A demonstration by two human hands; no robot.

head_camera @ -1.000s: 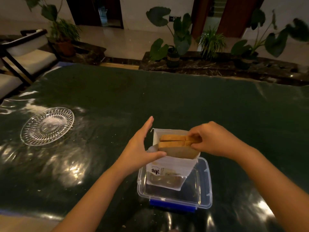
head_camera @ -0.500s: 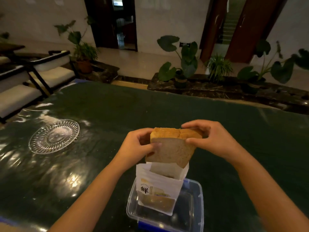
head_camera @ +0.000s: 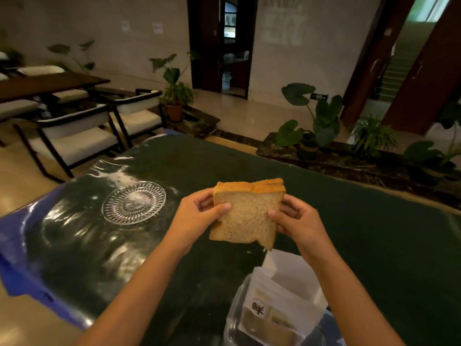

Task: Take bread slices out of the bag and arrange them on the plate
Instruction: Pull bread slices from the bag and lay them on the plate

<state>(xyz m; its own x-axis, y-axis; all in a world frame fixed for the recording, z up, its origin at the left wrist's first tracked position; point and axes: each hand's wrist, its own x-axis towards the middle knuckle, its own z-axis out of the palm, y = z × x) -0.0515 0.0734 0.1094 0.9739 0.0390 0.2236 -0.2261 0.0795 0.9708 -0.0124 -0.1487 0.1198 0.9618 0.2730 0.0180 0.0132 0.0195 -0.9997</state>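
Both hands are holding a small stack of bread slices [head_camera: 247,216] upright in the air above the dark green counter [head_camera: 374,245], clear of the bag. The left hand [head_camera: 197,218] is gripping the stack's left edge, thumb pressing on the near face and fingers wrapping behind; the right hand [head_camera: 296,221] is doing the same on the right edge. Each grip is closing narrowly on the bread, and neither is free. At the top crust at least two slices are showing, though the exact count is hard to tell.

The white paper bread bag [head_camera: 282,303] is standing open below and to the right of the stack, inside a clear plastic box [head_camera: 234,318] at the near edge of the counter. Whether more slices are sitting in it cannot be seen.

The relation that is mattering now: the clear glass plate [head_camera: 134,202] is lying to the left of the bread, slightly farther from the person, well apart from the stack and bare. The left hand is the nearer one to it. The slices are standing on edge with their broad faces turned toward the person, so they are probably needing to be tipped flat as they are being carried leftward, and separated for arranging.
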